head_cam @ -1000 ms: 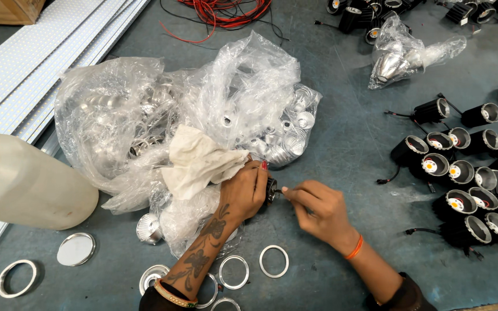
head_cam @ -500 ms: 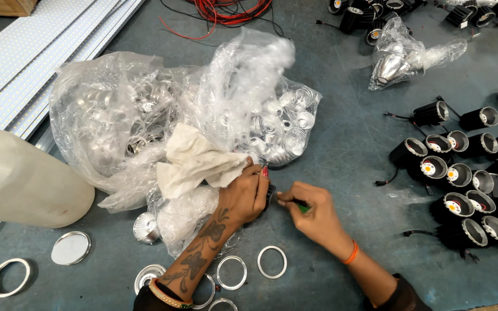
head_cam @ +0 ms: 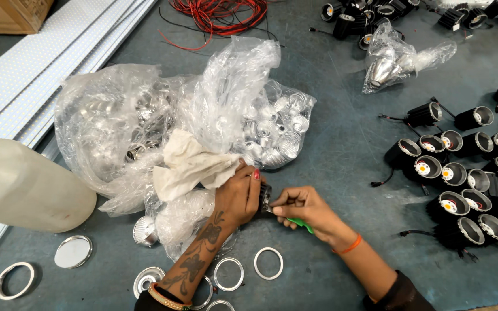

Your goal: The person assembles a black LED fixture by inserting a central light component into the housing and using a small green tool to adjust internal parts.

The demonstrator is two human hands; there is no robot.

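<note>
Your left hand is closed around a small black lamp body, pinning it low against the bench with a white cloth bunched just behind the fingers. Your right hand is closed on a green-handled screwdriver, its tip hidden where it meets the lamp. The lamp looks like a stiff little metal shell: light, hard and probably slick, so it is likely to roll or twist if held loosely. Grip it round the barrel rather than by the thin rim, and keep clear of the open face. Clear bags of silver reflectors lie just beyond, loose rings near your wrists.
</note>
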